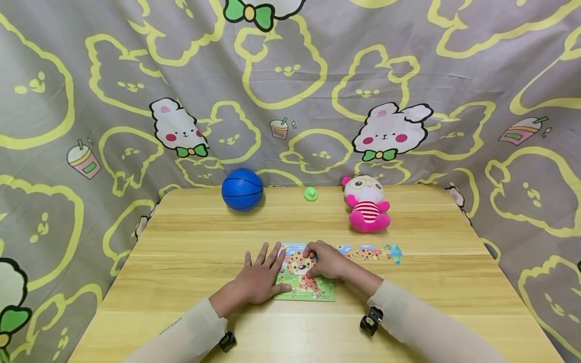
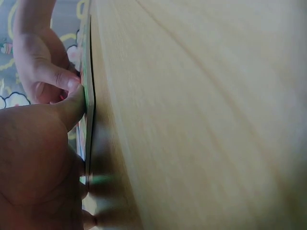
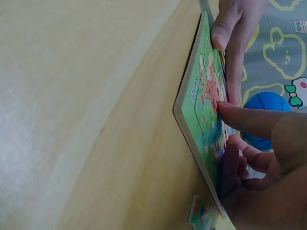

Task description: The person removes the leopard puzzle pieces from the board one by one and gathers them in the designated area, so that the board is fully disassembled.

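A flat jigsaw puzzle board [image 1: 290,296] with a spotted leopard cub on green grass lies on the table before me. My left hand [image 1: 256,281] spreads its fingers along the board's left side, its thumb resting over the lower left edge. My right hand [image 1: 328,259] bends over the board's upper right, thumb and forefinger apart on a puzzle piece beside the cub's face; the hand covers most of that piece. In the right wrist view, the right thumb [image 3: 240,115] touches the picture. Loose puzzle pieces [image 1: 368,252] lie to the right of the board.
At the table's back stand a blue basketball [image 1: 242,190], a small green duck [image 1: 310,193] and a pink-and-white plush panda [image 1: 366,204]. A patterned grey curtain [image 1: 313,75] hangs behind and on both sides. Another loose piece [image 3: 199,211] lies close by the board's right edge.
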Tool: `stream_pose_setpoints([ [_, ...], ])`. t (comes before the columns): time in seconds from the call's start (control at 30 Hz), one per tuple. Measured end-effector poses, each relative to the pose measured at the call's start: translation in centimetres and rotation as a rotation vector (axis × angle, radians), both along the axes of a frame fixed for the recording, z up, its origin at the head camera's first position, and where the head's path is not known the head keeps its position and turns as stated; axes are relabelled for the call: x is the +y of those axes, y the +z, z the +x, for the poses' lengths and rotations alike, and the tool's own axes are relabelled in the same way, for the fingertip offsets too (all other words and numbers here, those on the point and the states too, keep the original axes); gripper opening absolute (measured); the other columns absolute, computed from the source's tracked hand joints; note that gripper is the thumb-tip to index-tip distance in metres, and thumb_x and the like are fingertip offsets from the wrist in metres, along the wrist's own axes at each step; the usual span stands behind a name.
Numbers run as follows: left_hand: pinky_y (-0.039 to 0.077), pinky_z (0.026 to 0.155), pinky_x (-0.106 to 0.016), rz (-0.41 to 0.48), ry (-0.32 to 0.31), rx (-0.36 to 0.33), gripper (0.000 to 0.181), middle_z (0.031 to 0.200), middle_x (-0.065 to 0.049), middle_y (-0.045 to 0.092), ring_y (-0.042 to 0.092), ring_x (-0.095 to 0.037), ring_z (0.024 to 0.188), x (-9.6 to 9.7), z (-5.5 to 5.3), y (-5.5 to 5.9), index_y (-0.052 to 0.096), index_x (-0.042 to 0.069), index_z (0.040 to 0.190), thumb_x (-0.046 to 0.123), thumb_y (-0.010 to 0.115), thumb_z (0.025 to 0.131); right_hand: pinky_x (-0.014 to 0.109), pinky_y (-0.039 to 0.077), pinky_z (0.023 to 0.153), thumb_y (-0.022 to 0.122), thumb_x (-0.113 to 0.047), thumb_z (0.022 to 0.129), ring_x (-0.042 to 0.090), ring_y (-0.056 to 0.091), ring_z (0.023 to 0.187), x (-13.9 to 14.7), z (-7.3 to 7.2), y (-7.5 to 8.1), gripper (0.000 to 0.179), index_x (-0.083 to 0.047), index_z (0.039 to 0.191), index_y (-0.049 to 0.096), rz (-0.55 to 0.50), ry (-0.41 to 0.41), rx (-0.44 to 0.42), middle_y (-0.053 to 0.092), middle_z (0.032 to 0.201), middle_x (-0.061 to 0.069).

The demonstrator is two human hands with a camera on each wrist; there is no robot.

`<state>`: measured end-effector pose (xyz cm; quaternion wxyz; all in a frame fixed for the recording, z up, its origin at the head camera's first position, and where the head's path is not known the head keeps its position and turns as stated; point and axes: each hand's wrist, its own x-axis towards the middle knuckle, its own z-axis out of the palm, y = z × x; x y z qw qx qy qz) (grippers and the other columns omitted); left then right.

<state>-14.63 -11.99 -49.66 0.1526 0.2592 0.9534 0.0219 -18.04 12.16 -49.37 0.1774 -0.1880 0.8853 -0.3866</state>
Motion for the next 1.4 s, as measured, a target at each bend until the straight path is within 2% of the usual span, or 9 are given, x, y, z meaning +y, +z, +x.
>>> stream_pose_setpoints([
  [0.33, 0.019, 0.112, -0.079, 0.002, 0.001, -0.002, 0.097, 0.174, -0.007, -0.002, 0.002, -0.042, 0.158, 0.0, 0.0, -0.1, 0.009, 0.016, 0.168, 0.077, 0.038, 0.097, 0.034, 0.045, 0.081, 0.09, -0.003, 0.076, 0.02, 0.054, 0.091, 0.2, 0.0, -0.2, 0.044, -0.01, 0.107, 0.059, -0.048, 0.001, -0.012, 0.058, 0.099, 0.004],
  [0.57, 0.019, 0.112, -0.079, -0.011, -0.003, 0.0, 0.098, 0.174, -0.007, -0.002, 0.001, -0.041, 0.158, 0.0, -0.1, -0.1, 0.008, 0.017, 0.168, 0.076, 0.039, 0.097, 0.036, 0.047, 0.082, 0.09, -0.004, 0.077, 0.018, 0.055, 0.089, 0.4, 0.1, -0.3, 0.048, -0.011, 0.117, 0.063, -0.07, 0.006, -0.017, 0.06, 0.099, 0.003],
  [0.77, 0.018, 0.112, -0.08, 0.003, -0.006, -0.003, 0.099, 0.174, -0.008, -0.002, 0.001, -0.042, 0.158, 0.0, -0.1, -0.1, 0.008, 0.015, 0.168, 0.077, 0.039, 0.097, 0.037, 0.046, 0.082, 0.09, -0.005, 0.077, 0.018, 0.054, 0.089, 0.5, 0.1, -0.5, 0.044, -0.011, 0.114, 0.065, -0.08, 0.012, 0.005, 0.06, 0.098, 0.003],
  [0.97, 0.017, 0.111, -0.081, 0.021, 0.013, -0.002, 0.098, 0.174, -0.01, 0.001, 0.002, -0.044, 0.157, 0.3, -0.1, 0.0, 0.011, 0.014, 0.167, 0.077, 0.037, 0.098, 0.037, 0.045, 0.081, 0.089, -0.005, 0.078, 0.018, 0.054, 0.088, 0.4, 0.1, -0.6, 0.044, -0.011, 0.114, 0.065, -0.078, 0.014, 0.004, 0.059, 0.097, 0.003],
  [1.17, 0.019, 0.107, -0.084, 0.018, 0.038, 0.005, 0.096, 0.173, -0.014, 0.004, 0.005, -0.049, 0.155, 1.0, 0.3, 0.2, 0.017, 0.009, 0.166, 0.073, 0.043, 0.099, 0.037, 0.045, 0.081, 0.089, -0.006, 0.079, 0.019, 0.054, 0.089, 0.4, 0.1, -0.6, 0.043, -0.01, 0.114, 0.065, -0.078, 0.018, -0.001, 0.059, 0.097, 0.003],
  [1.4, 0.02, 0.107, -0.083, -0.008, 0.064, -0.003, 0.097, 0.174, -0.012, 0.001, 0.004, -0.048, 0.156, 1.4, 0.3, 0.3, 0.016, 0.011, 0.166, 0.075, 0.042, 0.097, 0.036, 0.047, 0.083, 0.089, -0.005, 0.079, 0.019, 0.055, 0.091, 0.5, 0.1, -0.3, 0.043, -0.01, 0.115, 0.066, -0.088, 0.016, -0.013, 0.06, 0.098, 0.003],
])
